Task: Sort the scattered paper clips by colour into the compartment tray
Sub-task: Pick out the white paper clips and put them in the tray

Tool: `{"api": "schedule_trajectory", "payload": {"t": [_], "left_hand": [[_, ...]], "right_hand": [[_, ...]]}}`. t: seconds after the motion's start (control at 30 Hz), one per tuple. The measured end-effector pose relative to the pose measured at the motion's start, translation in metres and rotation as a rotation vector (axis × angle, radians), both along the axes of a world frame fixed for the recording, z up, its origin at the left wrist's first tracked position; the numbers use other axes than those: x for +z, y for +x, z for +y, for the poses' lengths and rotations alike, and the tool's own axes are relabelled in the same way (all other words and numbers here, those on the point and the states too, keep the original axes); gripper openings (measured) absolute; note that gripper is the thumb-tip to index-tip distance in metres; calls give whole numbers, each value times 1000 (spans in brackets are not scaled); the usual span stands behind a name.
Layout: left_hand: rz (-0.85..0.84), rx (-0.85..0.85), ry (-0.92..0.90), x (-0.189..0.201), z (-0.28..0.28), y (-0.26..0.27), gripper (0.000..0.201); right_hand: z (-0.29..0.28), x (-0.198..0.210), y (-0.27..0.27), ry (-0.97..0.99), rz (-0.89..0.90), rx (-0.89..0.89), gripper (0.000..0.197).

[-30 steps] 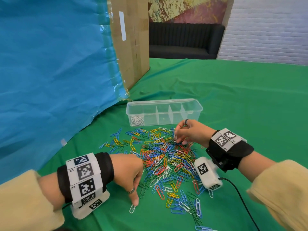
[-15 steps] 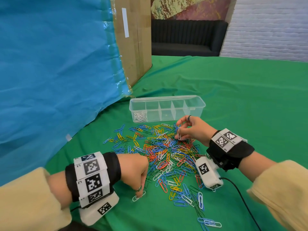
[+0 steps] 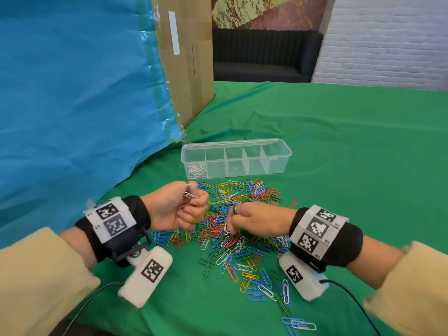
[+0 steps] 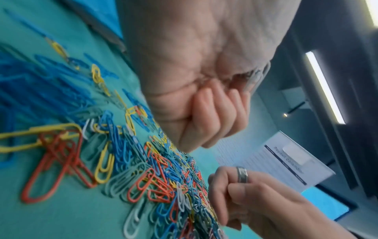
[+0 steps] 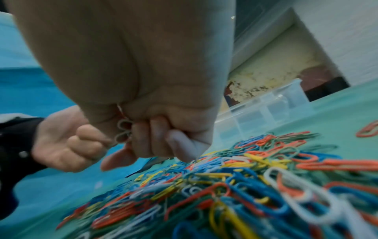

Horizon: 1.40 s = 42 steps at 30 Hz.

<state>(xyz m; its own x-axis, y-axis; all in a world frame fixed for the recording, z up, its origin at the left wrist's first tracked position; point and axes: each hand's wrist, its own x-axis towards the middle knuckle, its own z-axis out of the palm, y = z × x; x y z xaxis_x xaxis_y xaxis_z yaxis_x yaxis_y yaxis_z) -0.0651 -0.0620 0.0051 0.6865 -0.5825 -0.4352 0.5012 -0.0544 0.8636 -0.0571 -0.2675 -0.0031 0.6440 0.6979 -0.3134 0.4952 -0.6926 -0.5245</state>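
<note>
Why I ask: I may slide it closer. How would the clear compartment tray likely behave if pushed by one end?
The compartment tray looks like thin clear plastic, holding only white clips in its left end cell, so it is probably very light. On the wrinkled green cloth it may drag or bunch fabric, and an end push would likely swivel it.

Bright even light, wide-angle bowing, blurred wrist views
</note>
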Motion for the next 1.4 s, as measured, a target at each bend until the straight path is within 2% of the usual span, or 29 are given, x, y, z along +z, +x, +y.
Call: {"api": "schedule_trajectory", "payload": {"t": [0.07,0.13,0.27,0.33,0.37,0.4,0.47,0.5,0.57,0.63,0.7,0.87,1.03,1.13,1.2,1.27,1.4], "left_hand": [[50,24,-94,-3,1,2,17],[76,21,-113,-7,0,3,23],[209,70,-111,-11,1,5,32],[220,90,-13,-10,-1,4,30],[162,78,103,-10,-3,3,29],[33,32,273,-11,-4,1,29],[-338,-169,648,-9,-9,-5,24],[-506,-278,786,-9,-10,-8,20],[-689,-418,976,-10,-12,-11,2],[-793,-462,1101,-13,-15,-13,20],[-841,-469,1150,-14,-19,-12,30],[-875,-429,1195,-14,-17,-8,29],[-879,-372,1257,-13,-13,-10,26],[-870,-374,1256,-13,-13,-9,17],[-871,-399,1243,-13,-15,-7,4],[-876,-427,1248,-13,-16,-7,5],[-808,-457,1203,-12,-16,-6,6]], "right_hand": [[4,-2,-9,-12,5,72,23],[7,-4,-14,-28,-23,163,23],[14,-8,-10,-60,-108,256,19],[16,-8,-8,-98,-146,268,20],[17,-8,-8,-111,-159,265,20],[17,-8,-7,-114,-170,261,20],[17,-8,-8,-98,-181,269,19],[17,-7,-9,-92,-179,282,19],[17,-5,-10,-96,-172,306,17],[17,-4,-9,-106,-179,301,14],[16,-4,-9,-122,-220,299,12],[12,-6,-7,-123,-265,259,11],[2,0,5,-4,-22,56,15],[-3,-4,11,76,167,-67,15],[-5,-6,12,169,330,-176,15],[-5,-4,11,253,454,-265,21],[-4,-2,14,308,482,-285,27]]}}
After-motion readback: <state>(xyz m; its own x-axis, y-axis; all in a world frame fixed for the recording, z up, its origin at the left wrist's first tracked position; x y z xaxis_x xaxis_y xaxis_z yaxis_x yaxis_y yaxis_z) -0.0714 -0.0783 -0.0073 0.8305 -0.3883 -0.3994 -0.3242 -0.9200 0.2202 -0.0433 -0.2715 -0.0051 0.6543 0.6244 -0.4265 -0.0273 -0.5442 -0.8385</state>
